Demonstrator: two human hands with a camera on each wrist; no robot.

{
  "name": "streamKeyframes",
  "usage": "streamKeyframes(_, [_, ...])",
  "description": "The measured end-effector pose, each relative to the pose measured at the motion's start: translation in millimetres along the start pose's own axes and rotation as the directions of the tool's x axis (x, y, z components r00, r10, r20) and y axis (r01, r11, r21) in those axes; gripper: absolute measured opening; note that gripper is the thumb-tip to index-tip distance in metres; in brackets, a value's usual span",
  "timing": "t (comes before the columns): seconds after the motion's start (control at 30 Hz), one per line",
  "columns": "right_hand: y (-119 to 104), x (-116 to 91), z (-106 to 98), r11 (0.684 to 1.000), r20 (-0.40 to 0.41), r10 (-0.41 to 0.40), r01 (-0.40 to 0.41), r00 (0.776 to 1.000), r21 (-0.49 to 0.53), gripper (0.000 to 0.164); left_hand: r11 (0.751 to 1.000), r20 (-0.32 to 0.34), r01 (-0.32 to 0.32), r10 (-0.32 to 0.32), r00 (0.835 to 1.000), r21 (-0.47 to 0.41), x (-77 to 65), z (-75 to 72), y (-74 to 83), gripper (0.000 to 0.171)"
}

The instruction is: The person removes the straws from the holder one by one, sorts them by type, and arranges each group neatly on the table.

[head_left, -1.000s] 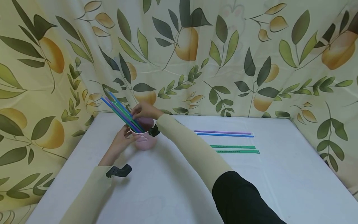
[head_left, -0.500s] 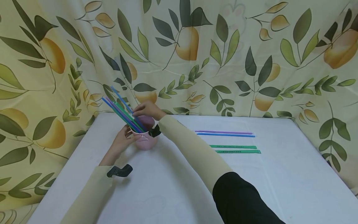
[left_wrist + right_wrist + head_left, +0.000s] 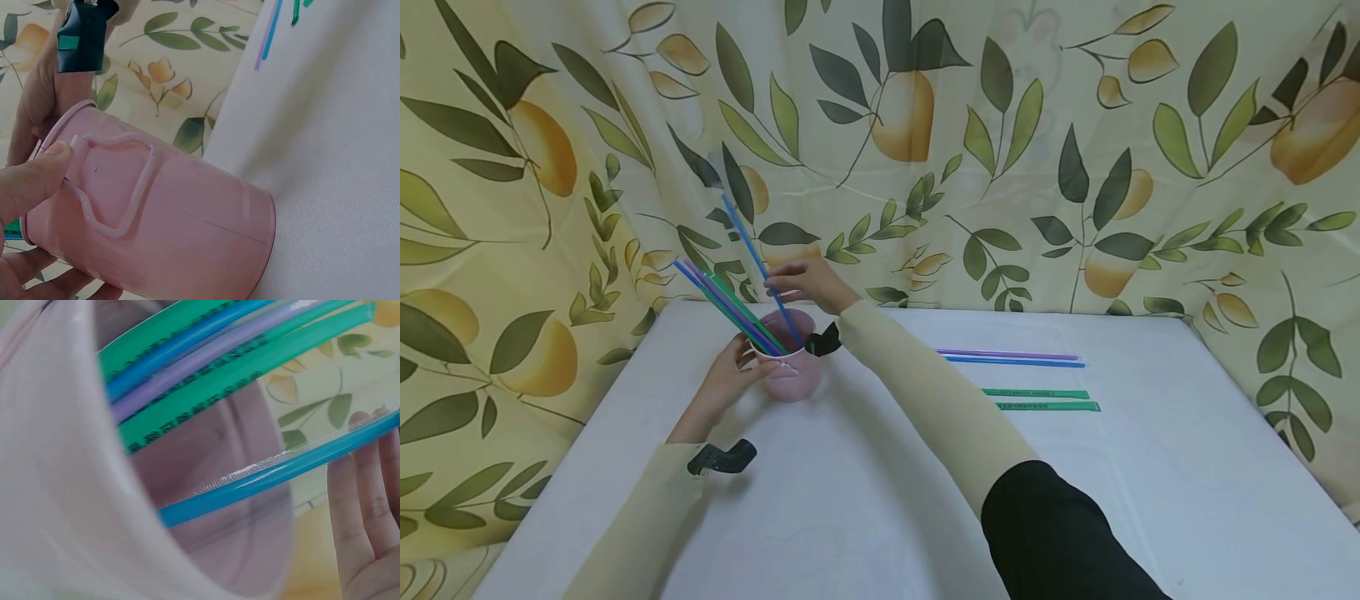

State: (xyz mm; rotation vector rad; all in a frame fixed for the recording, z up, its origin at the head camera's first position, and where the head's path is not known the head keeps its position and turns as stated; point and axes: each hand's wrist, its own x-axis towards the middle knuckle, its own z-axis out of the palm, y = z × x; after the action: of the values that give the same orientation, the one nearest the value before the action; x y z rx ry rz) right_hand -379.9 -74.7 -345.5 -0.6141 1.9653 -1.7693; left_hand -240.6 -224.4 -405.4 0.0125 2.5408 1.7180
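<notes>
A pink metal pail with a small wire handle stands tilted at the table's left back. My left hand grips it by the rim, its thumb at the handle's top and fingers on the far side. My right hand pinches a blue straw in a clear wrapper above the pail; its lower end is inside the pail. Several other straws lean left in the pail: green-wrapped straws, a purple straw and a blue straw. Their lower ends are hidden inside.
On the white table, a purple straw and a blue straw lie right of the pail, with two green-wrapped straws nearer. My right sleeve partly covers these. A fruit-patterned curtain hangs right behind the table.
The right hand has moved right and slightly up with the blue straw, which now stands steeper and apart from the other straws. The left hand and pail have stayed put.
</notes>
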Motion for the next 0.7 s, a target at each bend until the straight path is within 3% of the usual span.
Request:
streamKeyframes(0.37, [-25, -8, -20, 0.992, -0.056, -0.046, 0.052, 0.997, 0.114, 0.028, 1.0, -0.011, 0.004, -0.004, 1.0, -0.005, 0.9, 0.8, -1.0, 0.077])
streamKeyframes(0.7, [-55, -21, -41, 0.966, -0.126, -0.11, 0.136, 0.986, 0.219, 0.027, 0.999, -0.011, 0.032, -0.032, 0.999, 0.002, -0.2, 1.8, 1.8, 0.079])
